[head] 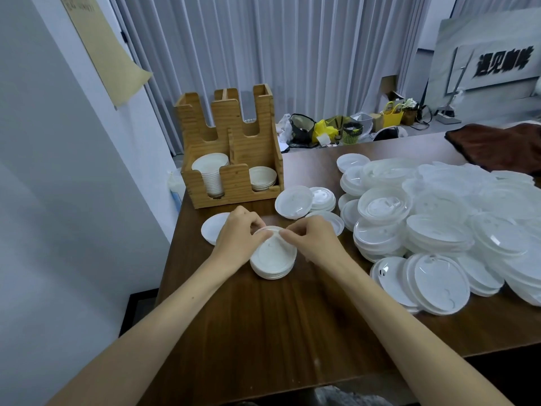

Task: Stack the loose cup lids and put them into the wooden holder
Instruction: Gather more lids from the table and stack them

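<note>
Holder (251, 136) back left on table (278, 317), lids stacked in both front slots. Single lid (210, 230) flat in front, touching left hand (238, 235). Left hand and right hand (313, 238) both pinching far rim of lid stack (272, 260), centre. Loose lid pile (439, 227) heaped right.

The holder (248, 142) is pale bare wood, grain showing, pretty matt. The table (292, 332) is dark wood with a soft sheen. The lid pile (439, 224) is thin milky plastic, kinda glossy; the small stack (272, 259) looks matt white. The brown cloth (497, 145) looks fuzzy, and the tan wall paper (99, 45) is dull.
</note>
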